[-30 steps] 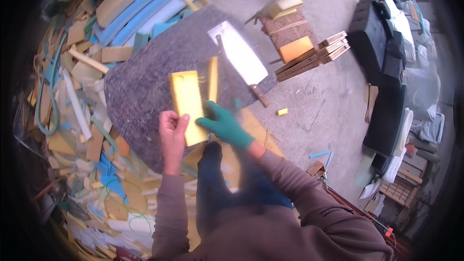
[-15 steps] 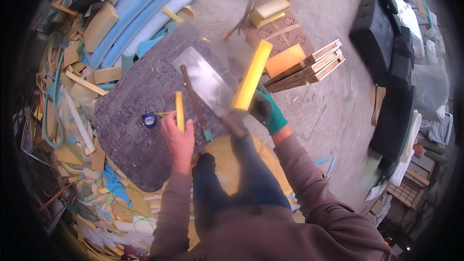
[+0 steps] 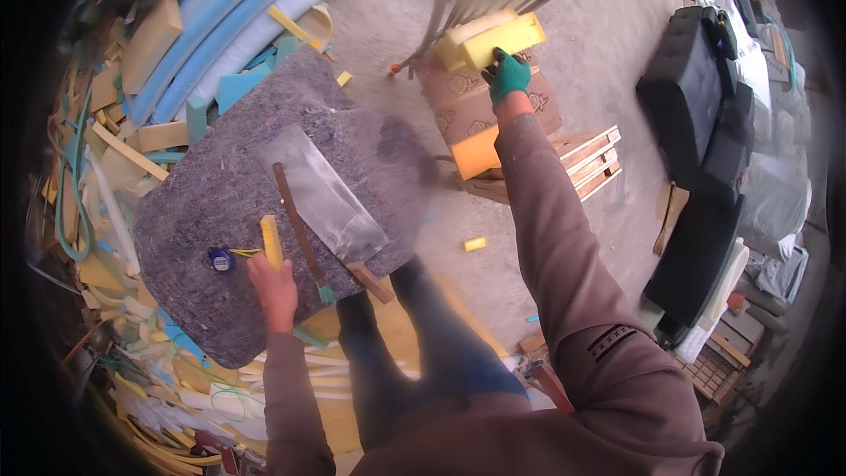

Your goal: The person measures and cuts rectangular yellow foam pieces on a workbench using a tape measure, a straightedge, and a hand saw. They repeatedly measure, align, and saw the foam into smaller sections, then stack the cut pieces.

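My left hand, bare, pinches a short yellow foam strip above a grey felt-like board. Beside it lie a blue tape measure with its yellow tape partly out, a thin brown stick with a green-wrapped end, and a broad flat metal blade with a wooden handle. My right hand, in a green and dark glove, reaches far forward and grips a yellow foam block against a paler foam block on a chair's patterned seat.
An orange foam block and wooden pallet-like slats are by the seat. A small yellow foam piece lies on the floor. Foam scraps and blue foam rolls crowd the left; black upholstered pieces stand right.
My right hand has carried the yellow foam block forward to the blocks on the chair. A small yellow piece now shows on the floor. My left hand still holds its strip.
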`<state>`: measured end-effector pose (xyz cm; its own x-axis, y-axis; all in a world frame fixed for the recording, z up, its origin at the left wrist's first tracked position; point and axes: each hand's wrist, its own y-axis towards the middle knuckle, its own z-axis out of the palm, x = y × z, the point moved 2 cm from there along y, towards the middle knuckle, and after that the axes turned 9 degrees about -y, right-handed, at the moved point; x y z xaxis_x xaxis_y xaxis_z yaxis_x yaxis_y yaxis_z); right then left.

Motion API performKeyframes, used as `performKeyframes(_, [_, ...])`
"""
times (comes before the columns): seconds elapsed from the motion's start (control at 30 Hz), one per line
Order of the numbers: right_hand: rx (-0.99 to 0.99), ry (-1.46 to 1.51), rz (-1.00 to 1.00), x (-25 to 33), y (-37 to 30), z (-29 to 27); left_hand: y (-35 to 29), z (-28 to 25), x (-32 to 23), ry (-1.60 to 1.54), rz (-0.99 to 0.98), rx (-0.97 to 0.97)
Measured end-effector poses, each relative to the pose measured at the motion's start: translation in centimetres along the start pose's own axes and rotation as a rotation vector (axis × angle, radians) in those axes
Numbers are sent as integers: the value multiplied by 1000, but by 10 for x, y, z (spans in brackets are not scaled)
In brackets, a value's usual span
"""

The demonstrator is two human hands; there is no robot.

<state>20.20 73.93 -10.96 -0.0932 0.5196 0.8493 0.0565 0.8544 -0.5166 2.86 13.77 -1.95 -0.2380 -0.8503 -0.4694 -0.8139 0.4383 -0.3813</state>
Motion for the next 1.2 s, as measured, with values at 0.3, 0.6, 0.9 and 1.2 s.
performKeyframes(0.3, [79, -219, 23, 7, 38, 28, 0, -6, -7, -28, -16, 19])
performKeyframes(0.6, [209, -83, -50, -9, 28, 13, 2, -9, -11, -8, -26, 38])
performKeyframes(0.9, [-27, -424, -330, -33, 22, 13, 3, -9, 0, -23, 14, 60])
performKeyframes(1.2, [703, -285, -261, -52, -268, -2, -4, -28, -35, -431, -165, -30])
